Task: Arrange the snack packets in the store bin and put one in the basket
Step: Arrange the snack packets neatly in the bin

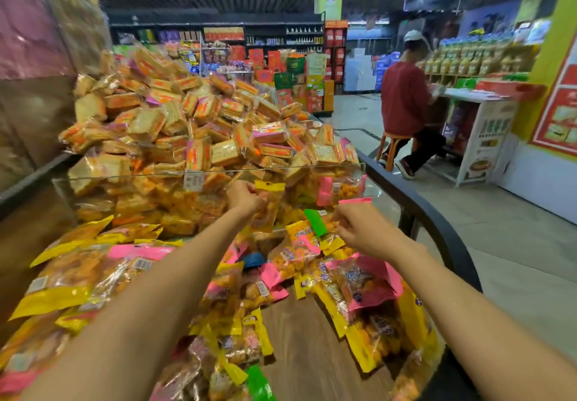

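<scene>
I start with the store bin (437, 213), the dark-railed curve running from two o'clock down to five o'clock, with a bare wooden floor showing at six o'clock. A clear divider (218, 172) crosses it at twelve o'clock, and I judge it is there to keep the two stocks apart: behind it a tall heap of square wafer packs (175, 119) fills eleven to one o'clock, while my side holds the loose snack packets (359, 279) with yellow, pink and green headers, strewn from nine o'clock round to four o'clock. They lie crooked and overlapping, so arranging looks barely begun to me.

Next, my left hand (245, 196), just above centre, pinches a yellow-topped packet (269, 205) by its upper edge, so the bag hangs upright against the divider; holding it by the header lets it hang straight for placing. My right hand (363, 229), at two o'clock of centre, has fingers curled near a green-topped packet (316, 222) and a pink header (356, 201), but motion blur means I cannot tell whether it grips either.

No basket is in view, so the packet meant for it is, by my reckoning, not yet chosen. A person in red (402, 104) sits on a stool at one o'clock, well apart.
</scene>
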Motion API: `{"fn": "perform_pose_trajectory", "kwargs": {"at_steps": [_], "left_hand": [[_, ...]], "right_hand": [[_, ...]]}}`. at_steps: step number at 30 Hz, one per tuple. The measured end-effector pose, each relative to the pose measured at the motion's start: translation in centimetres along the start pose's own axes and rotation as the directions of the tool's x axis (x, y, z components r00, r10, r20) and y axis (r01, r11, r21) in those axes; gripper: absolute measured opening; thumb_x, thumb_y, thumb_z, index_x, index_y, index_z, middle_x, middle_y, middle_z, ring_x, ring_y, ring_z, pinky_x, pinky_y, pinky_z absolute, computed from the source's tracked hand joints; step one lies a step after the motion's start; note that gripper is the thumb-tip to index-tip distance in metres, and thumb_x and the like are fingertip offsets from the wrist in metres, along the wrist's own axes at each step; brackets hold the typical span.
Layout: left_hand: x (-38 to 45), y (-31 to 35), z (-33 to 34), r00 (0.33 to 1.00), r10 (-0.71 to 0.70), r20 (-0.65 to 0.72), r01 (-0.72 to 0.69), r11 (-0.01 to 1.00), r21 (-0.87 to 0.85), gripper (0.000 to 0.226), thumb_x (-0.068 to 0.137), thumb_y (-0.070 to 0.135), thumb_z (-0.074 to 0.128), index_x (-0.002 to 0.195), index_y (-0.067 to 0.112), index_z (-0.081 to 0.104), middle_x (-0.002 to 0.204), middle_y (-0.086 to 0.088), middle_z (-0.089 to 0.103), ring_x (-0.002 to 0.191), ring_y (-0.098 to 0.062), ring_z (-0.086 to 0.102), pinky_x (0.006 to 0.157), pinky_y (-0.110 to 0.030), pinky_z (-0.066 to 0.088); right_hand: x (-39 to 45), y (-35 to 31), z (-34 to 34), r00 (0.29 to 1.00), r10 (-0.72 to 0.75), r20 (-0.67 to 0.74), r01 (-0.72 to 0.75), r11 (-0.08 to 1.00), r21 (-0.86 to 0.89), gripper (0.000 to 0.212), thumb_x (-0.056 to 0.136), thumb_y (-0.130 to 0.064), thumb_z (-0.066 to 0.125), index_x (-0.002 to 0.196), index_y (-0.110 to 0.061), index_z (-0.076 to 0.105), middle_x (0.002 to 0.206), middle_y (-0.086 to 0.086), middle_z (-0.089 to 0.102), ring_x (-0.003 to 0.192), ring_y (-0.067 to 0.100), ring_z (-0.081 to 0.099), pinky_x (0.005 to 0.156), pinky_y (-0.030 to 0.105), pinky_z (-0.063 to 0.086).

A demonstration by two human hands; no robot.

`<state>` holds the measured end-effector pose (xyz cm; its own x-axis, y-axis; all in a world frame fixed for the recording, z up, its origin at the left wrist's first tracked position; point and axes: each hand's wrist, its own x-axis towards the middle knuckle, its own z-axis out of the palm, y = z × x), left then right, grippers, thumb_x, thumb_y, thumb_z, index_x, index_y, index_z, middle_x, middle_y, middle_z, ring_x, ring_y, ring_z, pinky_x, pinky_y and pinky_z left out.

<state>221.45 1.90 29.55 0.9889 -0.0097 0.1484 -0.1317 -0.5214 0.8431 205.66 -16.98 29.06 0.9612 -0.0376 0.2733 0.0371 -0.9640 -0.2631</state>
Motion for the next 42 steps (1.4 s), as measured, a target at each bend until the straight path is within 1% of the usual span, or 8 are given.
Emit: {"fn": "perform_pose_trajectory", "kwargs": {"at_steps": [11, 16, 19, 20, 23, 29, 36, 42], "left_hand": [[-9.7, 0.7, -15.2, 0.980, -0.051, 0.190, 0.130, 0.894, -0.429, 0.020, 0.077, -0.009, 0.068, 0.071, 0.003, 0.054, 0.073, -0.011, 0.060, 0.059, -0.015, 0.062, 0.049, -0.022, 0.053], [-13.3, -2.2, -18.9, 0.961, -0.112, 0.255, 0.238, 0.806, -0.542, 0.042, 0.077, -0.013, 0.067, 0.116, -0.005, 0.053, 0.087, -0.015, 0.061, 0.063, -0.019, 0.064, 0.050, -0.021, 0.054], [-14.1, -3.5, -19.6, 0.951, -0.107, 0.289, 0.255, 0.800, -0.543, 0.024, 0.078, -0.011, 0.066, 0.100, -0.004, 0.058, 0.081, -0.011, 0.061, 0.062, -0.015, 0.061, 0.051, -0.018, 0.052], [-14.3, -4.0, -19.7, 0.953, -0.113, 0.283, 0.256, 0.798, -0.545, 0.016, 0.078, -0.011, 0.065, 0.089, -0.002, 0.058, 0.079, -0.011, 0.060, 0.061, -0.015, 0.060, 0.049, -0.017, 0.051], [-14.4, -4.8, -19.9, 0.955, -0.128, 0.268, 0.259, 0.801, -0.539, 0.014, 0.077, -0.009, 0.067, 0.080, -0.001, 0.056, 0.080, -0.014, 0.060, 0.062, -0.016, 0.061, 0.048, -0.017, 0.051], [-13.5, -5.0, -19.2, 0.935, -0.021, 0.354, 0.189, 0.874, -0.448, 0.028, 0.087, 0.030, 0.064, 0.104, 0.009, 0.068, 0.105, -0.004, 0.070, 0.095, -0.015, 0.064, 0.089, -0.032, 0.047], [-13.5, -5.2, -18.1, 0.953, -0.033, 0.300, 0.201, 0.810, -0.551, 0.039, 0.095, 0.034, 0.052, 0.113, 0.000, 0.062, 0.111, -0.006, 0.061, 0.093, -0.019, 0.059, 0.065, -0.023, 0.054], [-13.7, -4.9, -18.2, 0.965, 0.000, 0.262, 0.152, 0.815, -0.560, 0.025, 0.097, 0.025, 0.052, 0.104, 0.006, 0.066, 0.095, 0.001, 0.068, 0.079, -0.012, 0.061, 0.071, -0.030, 0.053]], "right_hand": [[-1.3, -6.5, -1.3, 0.997, -0.038, -0.070, 0.057, 0.956, 0.289, 0.024, 0.095, -0.025, 0.056, 0.113, -0.010, 0.063, 0.104, 0.000, 0.064, 0.093, 0.011, 0.056, 0.078, 0.020, 0.043], [-0.1, -17.0, -2.3, 0.987, -0.047, 0.157, -0.107, 0.541, 0.834, 0.036, 0.091, -0.050, 0.054, 0.105, -0.018, 0.061, 0.102, -0.001, 0.064, 0.095, 0.016, 0.060, 0.082, 0.028, 0.048], [0.4, -21.8, -0.5, 0.962, 0.063, 0.264, -0.265, 0.421, 0.867, 0.050, 0.090, -0.056, 0.052, 0.097, -0.006, 0.058, 0.083, 0.005, 0.054, 0.079, 0.021, 0.053, 0.081, 0.033, 0.045], [0.2, -22.9, 0.4, 0.959, 0.107, 0.262, -0.282, 0.420, 0.862, 0.053, 0.092, -0.053, 0.052, 0.095, -0.001, 0.059, 0.110, 0.019, 0.060, 0.078, 0.023, 0.053, 0.084, 0.036, 0.045], [-0.1, -23.9, 2.5, 0.976, 0.143, 0.162, -0.210, 0.461, 0.862, 0.045, 0.097, -0.035, 0.052, 0.060, -0.014, 0.040, 0.058, -0.002, 0.033, 0.054, 0.014, 0.033, 0.054, 0.027, 0.028], [1.3, -21.9, 2.8, 0.985, 0.173, -0.006, -0.084, 0.508, 0.857, 0.038, 0.096, -0.028, 0.054, 0.063, -0.016, 0.043, 0.062, -0.001, 0.039, 0.059, 0.012, 0.037, 0.058, 0.030, 0.026], [1.5, -22.3, 4.2, 0.984, 0.175, 0.016, -0.109, 0.530, 0.841, 0.047, 0.096, -0.038, 0.051, 0.096, 0.009, 0.059, 0.085, 0.009, 0.053, 0.079, 0.020, 0.049, 0.069, 0.033, 0.035], [1.5, -22.3, 3.9, 0.992, 0.127, -0.019, -0.045, 0.479, 0.877, 0.037, 0.100, -0.031, 0.046, 0.068, -0.014, 0.044, 0.068, 0.001, 0.045, 0.064, 0.013, 0.043, 0.060, 0.028, 0.029]]}}
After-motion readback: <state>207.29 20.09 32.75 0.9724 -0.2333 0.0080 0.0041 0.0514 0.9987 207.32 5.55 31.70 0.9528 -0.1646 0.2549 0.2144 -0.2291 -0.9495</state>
